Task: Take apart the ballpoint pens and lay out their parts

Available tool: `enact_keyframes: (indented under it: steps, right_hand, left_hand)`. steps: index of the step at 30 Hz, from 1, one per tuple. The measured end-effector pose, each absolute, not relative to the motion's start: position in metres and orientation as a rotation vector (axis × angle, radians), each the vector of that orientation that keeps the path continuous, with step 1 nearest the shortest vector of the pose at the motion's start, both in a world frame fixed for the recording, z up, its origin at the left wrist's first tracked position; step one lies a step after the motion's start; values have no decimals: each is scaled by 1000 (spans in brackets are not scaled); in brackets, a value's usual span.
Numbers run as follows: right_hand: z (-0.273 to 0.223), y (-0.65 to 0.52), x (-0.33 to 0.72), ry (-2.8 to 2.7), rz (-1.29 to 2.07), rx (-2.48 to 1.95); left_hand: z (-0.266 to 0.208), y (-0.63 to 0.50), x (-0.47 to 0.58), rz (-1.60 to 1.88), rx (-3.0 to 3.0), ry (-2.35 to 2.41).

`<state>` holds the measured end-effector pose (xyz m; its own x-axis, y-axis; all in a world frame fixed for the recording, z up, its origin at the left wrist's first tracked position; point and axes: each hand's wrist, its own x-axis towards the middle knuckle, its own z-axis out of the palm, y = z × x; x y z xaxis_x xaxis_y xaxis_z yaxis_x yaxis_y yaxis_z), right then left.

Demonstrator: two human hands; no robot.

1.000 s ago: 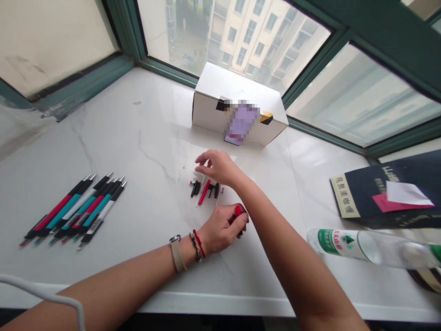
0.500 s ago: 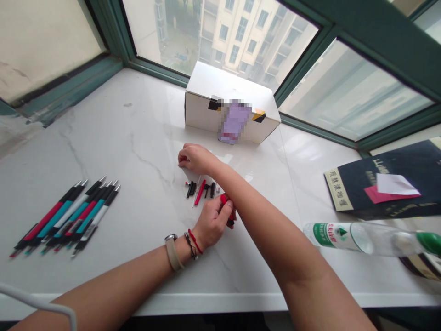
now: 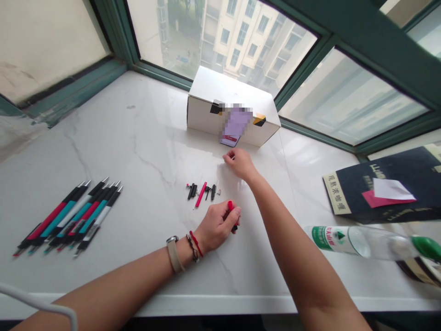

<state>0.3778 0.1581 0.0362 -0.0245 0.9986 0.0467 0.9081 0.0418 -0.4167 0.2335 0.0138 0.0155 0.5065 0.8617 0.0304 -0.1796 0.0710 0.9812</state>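
My left hand (image 3: 220, 223), with a watch and a red bracelet at the wrist, is closed around a red-and-black pen part (image 3: 230, 206). Its red end sticks up past the thumb, and dark plastic shows below the fingers. Farther off, in front of the phone, my right hand (image 3: 239, 162) is pinched just over the table; whatever sits between its fingertips is too small to name. Between the hands and to the left lie loose pen parts: a red barrel (image 3: 200, 195), black pieces (image 3: 192, 191), a black clip-like piece (image 3: 207, 191) and a thin clear tube (image 3: 216, 194).
Several assembled pens (image 3: 74, 211) lie in a row at left. A white box (image 3: 203, 117) with a phone (image 3: 236, 126) against it stands by the window. On the right are a dark paper bag (image 3: 358, 184) and a water bottle (image 3: 344, 240) on its side. A cable (image 3: 41, 301) crosses the front left.
My right hand has swung right, from beyond the loose parts to in front of the phone, uncrossing my arms. My left hand stays nearly in place with the pen part.
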Motion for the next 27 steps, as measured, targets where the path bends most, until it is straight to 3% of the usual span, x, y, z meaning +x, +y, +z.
enact_keyframes:
  steps: [4,10,19,27]
  right_hand:
    - [25,104,386,-1745,569,-2070]
    - [27,76,375,-1813,504,-2000]
    - [26,37,386,-1473,568,-1835]
    - [48,21,349,-2082,876,-1492]
  left_hand:
    - [17,14,233,924,1255,698]
    - [16,14,234,931,1257,714]
    - [20,13,228,801,1589,595]
    - [21,-3,226,394,1590,113]
